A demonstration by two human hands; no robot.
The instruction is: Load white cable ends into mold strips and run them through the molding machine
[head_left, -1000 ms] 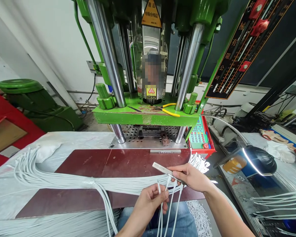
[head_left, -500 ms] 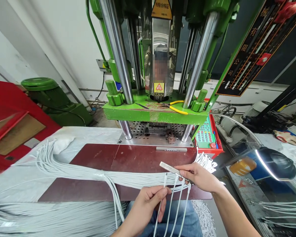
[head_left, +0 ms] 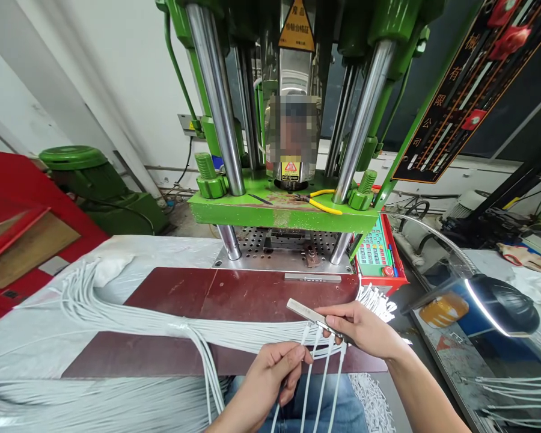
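Observation:
My right hand (head_left: 365, 328) grips a thin metal bar (head_left: 304, 310) held level above the dark red board (head_left: 234, 297). Several white cables (head_left: 324, 379) hang down from the bar's near end. My left hand (head_left: 275, 373) pinches one of these cables between thumb and fingers, just below the bar. A thick bundle of white cables (head_left: 130, 316) lies across the board and runs left over the plastic-covered table.
A green press machine (head_left: 279, 210) with steel columns stands right behind the board. Yellow-handled pliers (head_left: 320, 201) lie on its green plate. A second metal bar (head_left: 312, 277) rests at the board's far edge. A lit gooseneck lamp (head_left: 500, 304) and a red keypad box (head_left: 379, 255) sit to the right.
The view shifted slightly. My left hand slid a little lower along the cable and the bar with its cables stayed in my right hand.

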